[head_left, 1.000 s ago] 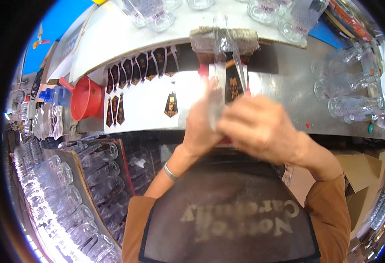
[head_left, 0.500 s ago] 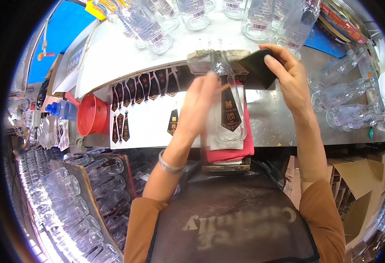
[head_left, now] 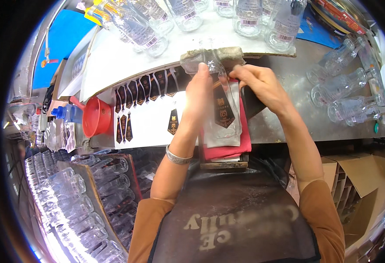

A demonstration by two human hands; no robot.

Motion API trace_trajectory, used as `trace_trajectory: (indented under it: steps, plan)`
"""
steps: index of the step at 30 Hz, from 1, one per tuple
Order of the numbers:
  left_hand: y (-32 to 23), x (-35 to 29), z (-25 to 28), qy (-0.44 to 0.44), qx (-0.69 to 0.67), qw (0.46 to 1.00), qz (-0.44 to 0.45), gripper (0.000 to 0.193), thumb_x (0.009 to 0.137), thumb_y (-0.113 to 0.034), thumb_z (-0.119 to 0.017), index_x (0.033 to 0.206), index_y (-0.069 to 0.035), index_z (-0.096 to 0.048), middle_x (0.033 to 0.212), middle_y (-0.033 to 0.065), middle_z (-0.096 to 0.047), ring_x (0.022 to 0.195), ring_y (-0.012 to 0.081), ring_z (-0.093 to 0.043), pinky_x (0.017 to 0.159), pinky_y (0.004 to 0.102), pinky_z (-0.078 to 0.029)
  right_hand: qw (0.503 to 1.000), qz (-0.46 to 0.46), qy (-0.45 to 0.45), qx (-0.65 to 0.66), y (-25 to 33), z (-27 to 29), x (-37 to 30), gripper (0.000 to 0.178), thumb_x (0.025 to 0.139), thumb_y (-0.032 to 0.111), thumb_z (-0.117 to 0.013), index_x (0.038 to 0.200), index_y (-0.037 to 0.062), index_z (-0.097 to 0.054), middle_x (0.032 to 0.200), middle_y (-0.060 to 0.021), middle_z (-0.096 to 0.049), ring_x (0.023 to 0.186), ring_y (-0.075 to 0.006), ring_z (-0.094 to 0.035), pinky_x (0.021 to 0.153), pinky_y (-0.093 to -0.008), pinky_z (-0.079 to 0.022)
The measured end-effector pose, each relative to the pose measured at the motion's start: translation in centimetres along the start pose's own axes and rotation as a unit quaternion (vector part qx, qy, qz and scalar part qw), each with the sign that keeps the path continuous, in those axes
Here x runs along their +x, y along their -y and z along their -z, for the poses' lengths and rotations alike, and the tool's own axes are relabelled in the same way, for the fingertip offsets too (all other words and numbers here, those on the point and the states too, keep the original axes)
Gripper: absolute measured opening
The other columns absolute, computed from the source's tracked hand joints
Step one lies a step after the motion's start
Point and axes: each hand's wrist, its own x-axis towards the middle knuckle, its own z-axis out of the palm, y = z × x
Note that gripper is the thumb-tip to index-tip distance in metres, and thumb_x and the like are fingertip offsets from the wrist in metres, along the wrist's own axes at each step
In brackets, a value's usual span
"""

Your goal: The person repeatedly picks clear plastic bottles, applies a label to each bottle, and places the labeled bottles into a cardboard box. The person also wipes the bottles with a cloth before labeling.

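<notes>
Stretching across the upper half of the view, a grey metal desk (head_left: 289, 127) is carrying a white sheet (head_left: 148, 120) lined with rows of dark tie-shaped labels (head_left: 133, 94), and a red funnel (head_left: 97, 116) is lying on its side at the sheet's left end. At the middle of the desk a clear glass bottle (head_left: 221, 109) is lying flat on a folded red cloth (head_left: 227, 147), its neck pointing away toward a wadded beige rag (head_left: 214, 56); a dark tie-shaped label (head_left: 224, 111) is sitting on its upper face. The left hand (head_left: 200, 94) is lying along the bottle's left side, fingers extended and pressing against the glass, not wrapped around it. The right hand (head_left: 260, 85) is curling its fingers near the bottle's neck, fingertips pinched together at the top of the label; whether they are gripping the label or only pressing it, I cannot tell. More clear bottles (head_left: 249, 17) are standing along the far edge, several empty bottles (head_left: 346, 94) are lying on their sides at the right, and racks of glass bottles (head_left: 69, 197) are filling the space below the desk at the left.
</notes>
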Motion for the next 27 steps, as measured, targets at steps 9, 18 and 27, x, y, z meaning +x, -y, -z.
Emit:
trace_trajectory:
  steps: [9, 18, 27]
  plan:
    - [0.7, -1.5, -0.5, 0.005, 0.033, 0.997, -0.068, 0.047, 0.108, -0.042, -0.037, 0.112, -0.001, -0.059, 0.091, 0.0040, -0.065, 0.077, 0.0082, -0.060, 0.069, 0.0229, -0.051, 0.993, 0.004, 0.014, -0.117, 0.3, -1.5, 1.6, 0.056, 0.092, 0.053, -0.063, 0.095, -0.0024, -0.073, 0.075, -0.0051, -0.066, 0.075, -0.0109, -0.059, 0.074, -0.0270, -0.048]
    - [1.0, -2.8, 1.7, -0.003, 0.061, 0.998, -0.011, 0.064, 0.105, -0.047, -0.042, 0.139, 0.007, -0.036, 0.134, 0.0189, -0.050, 0.120, 0.0256, -0.052, 0.099, 0.0390, -0.045, 0.987, -0.006, -0.056, 0.150, -1.9, 1.0, -0.2, 0.036, 0.100, 0.032, -0.060, 0.110, -0.0013, -0.067, 0.102, -0.0056, -0.067, 0.087, -0.0092, -0.063, 0.079, -0.0238, -0.052]
    - [0.2, -9.4, 3.3, 0.080, 0.310, 0.921, -0.222, 0.104, 0.078, -0.019, -0.081, 0.157, 0.000, -0.016, 0.155, 0.0245, -0.033, 0.142, 0.0334, -0.038, 0.113, 0.0455, -0.036, 0.820, 0.435, -0.116, -0.353, 5.4, -1.8, 2.4, 0.027, 0.081, 0.003, -0.063, 0.108, 0.0028, -0.065, 0.101, -0.0152, -0.067, 0.093, -0.0327, -0.064, 0.085, -0.0374, -0.052]
